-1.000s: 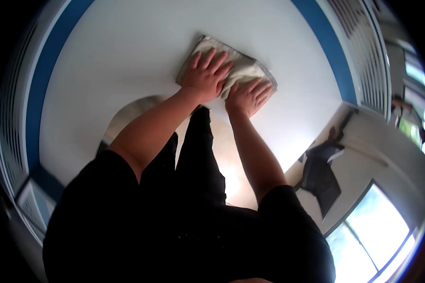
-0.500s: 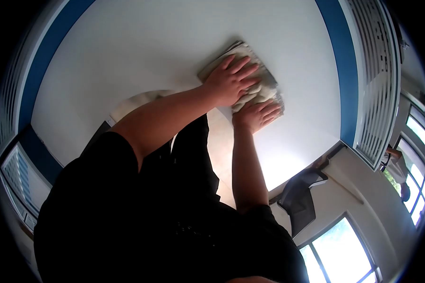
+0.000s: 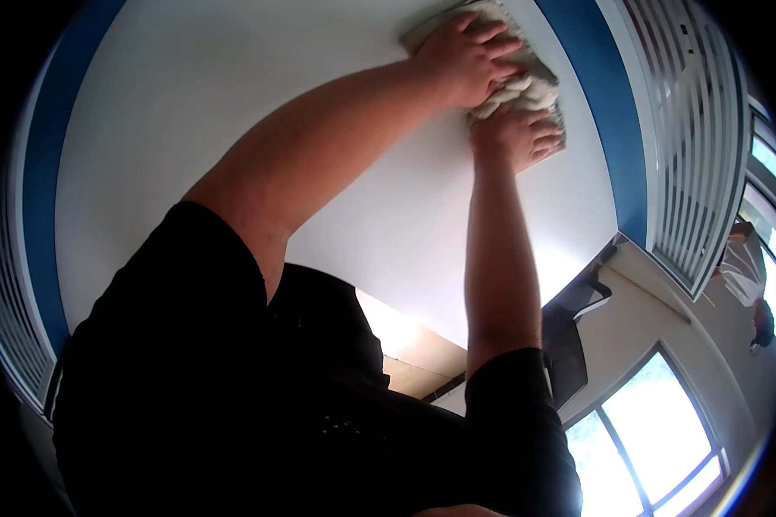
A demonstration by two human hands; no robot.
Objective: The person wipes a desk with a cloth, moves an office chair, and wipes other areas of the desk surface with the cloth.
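A folded beige cloth point(image 3: 539, 84), wrinkled in the middle, lies on a white tabletop point(image 3: 233, 95) close to its blue border on the right. My left hand point(image 3: 472, 65) presses on the cloth's far part, fingers spread out over it. Nearer to me, my right hand point(image 3: 516, 136) rests on the cloth's near end with its fingers stretched to the right. Both palms face down and hide part of the cloth.
A blue band point(image 3: 608, 121) edges the tabletop, with a white slatted panel point(image 3: 694, 138) beyond it. A dark chair point(image 3: 567, 353) stands at the lower right, near a bright window point(image 3: 655, 422). Another person point(image 3: 744, 267) is at the far right.
Both hands have slid the cloth away from me and to the right, nearer the blue border. My arms are stretched out farther.
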